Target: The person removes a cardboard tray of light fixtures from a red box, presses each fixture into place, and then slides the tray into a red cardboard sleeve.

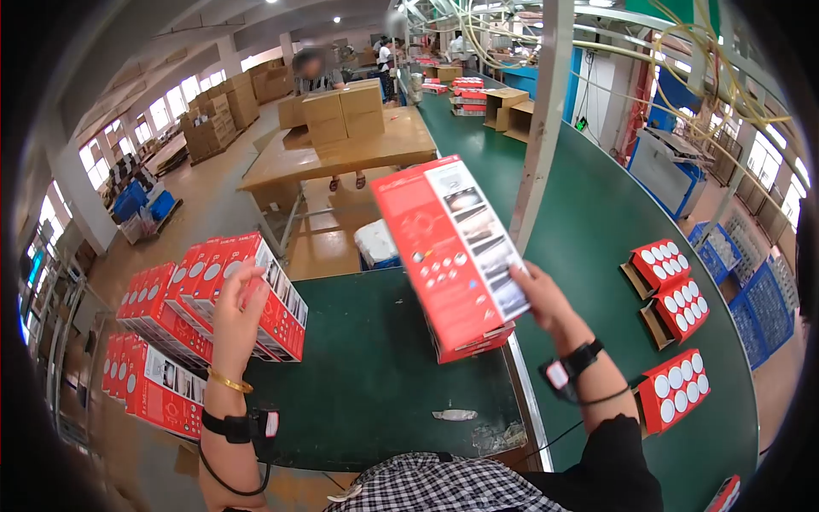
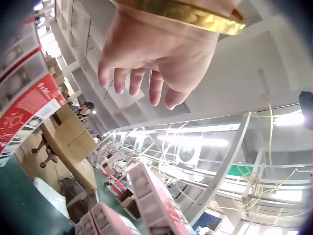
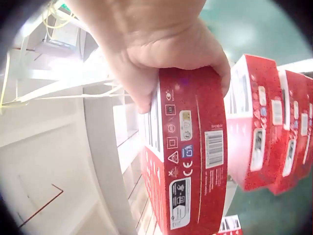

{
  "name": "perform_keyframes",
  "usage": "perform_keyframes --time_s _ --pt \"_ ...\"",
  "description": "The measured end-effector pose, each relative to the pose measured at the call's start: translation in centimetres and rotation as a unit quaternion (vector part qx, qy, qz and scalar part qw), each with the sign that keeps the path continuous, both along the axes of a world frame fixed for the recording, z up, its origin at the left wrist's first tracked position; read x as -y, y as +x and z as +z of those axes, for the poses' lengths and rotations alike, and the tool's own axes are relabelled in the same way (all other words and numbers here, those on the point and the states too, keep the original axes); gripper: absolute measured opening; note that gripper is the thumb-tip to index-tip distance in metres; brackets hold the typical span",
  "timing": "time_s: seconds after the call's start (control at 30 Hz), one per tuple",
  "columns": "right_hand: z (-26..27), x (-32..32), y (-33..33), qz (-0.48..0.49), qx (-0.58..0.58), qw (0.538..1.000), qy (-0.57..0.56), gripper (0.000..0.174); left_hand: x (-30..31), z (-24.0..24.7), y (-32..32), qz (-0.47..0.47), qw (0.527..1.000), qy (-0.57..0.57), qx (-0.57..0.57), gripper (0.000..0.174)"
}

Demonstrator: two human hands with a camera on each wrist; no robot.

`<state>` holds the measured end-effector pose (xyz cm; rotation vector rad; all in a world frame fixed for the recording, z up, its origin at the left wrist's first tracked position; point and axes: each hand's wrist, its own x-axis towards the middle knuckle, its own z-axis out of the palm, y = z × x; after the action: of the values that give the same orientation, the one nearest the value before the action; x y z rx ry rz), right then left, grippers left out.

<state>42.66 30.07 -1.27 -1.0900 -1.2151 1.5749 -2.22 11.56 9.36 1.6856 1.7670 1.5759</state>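
Red box (image 1: 452,256) stood tilted in the air, clasped at its lower edge by the right grip (image 1: 542,299), most of it reaching up and away from that hold. Left grip (image 1: 239,311) hung loose, holding nothing, by the stacked boxes (image 1: 213,290). Held so far off-centre, the box might lever free and drop onto the green surface (image 1: 375,375).

Factory packing line: green conveyor belt (image 1: 597,222), stacked cardboard cartons (image 1: 345,115).
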Motion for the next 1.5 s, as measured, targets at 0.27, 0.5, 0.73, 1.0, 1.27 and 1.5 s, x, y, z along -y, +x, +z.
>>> perform_keyframes --time_s 0.27,0.5,0.73,1.0,1.27,1.5 --pt "-3.4 -6.7 1.0 0.001 0.133 0.984 -0.120 0.056 -0.2 -10.3 0.5 -0.037 0.988 -0.103 0.112 0.021" --pt "-1.9 -4.5 2.2 -0.037 0.324 0.945 0.021 0.061 -7.9 -16.3 11.4 -0.218 0.928 -0.218 0.207 0.051" --pt "-2.9 -1.9 1.7 0.024 0.121 0.986 -0.109 0.057 -12.5 -16.6 18.6 -0.288 0.825 -0.304 0.380 0.089" --pt "-4.1 0.7 1.0 -0.040 0.025 0.998 -0.037 0.047 -11.9 -17.5 14.7 -0.259 0.925 -0.200 0.195 0.082" --pt "-10.0 12.4 -2.9 0.072 0.344 0.908 0.229 0.012 -6.5 -10.2 -9.1 0.291 0.891 0.052 -0.344 0.065" --pt "-19.6 14.9 -7.6 0.237 0.543 0.716 0.369 0.050 -4.3 -7.8 -12.8 0.427 0.837 -0.029 -0.340 0.057"
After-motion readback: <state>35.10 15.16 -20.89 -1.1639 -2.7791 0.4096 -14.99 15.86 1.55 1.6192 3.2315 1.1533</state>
